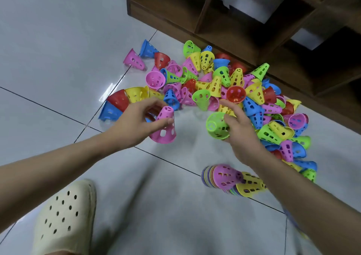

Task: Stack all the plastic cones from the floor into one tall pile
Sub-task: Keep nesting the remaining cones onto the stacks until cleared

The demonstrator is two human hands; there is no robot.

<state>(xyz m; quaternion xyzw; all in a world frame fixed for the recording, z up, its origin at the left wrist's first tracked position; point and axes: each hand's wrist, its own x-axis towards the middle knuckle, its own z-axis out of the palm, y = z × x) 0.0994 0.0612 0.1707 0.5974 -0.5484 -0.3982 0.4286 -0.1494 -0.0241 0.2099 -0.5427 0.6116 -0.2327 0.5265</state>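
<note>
Stacks of nested cones (230, 178) lie on their sides on the floor (58, 39) nearest the person, beside a cream clog (64, 215), likely parked there within easy reach for adding more. Farther out, the left hand (134, 121) grips a pink cone (164, 126) and the right hand (238, 125) a green cone (216, 125), probably ready to nest. Beyond them the loose cone heap (224, 82) spreads against a wooden shelf (214, 20).

Pale grey tiled floor (58, 39) strewn with plastic cones.
A loose heap of cones (224, 82) fills the centre and right; two nested stacks (230, 178) lie lower right; a cream clog (64, 215) rests lower left.
</note>
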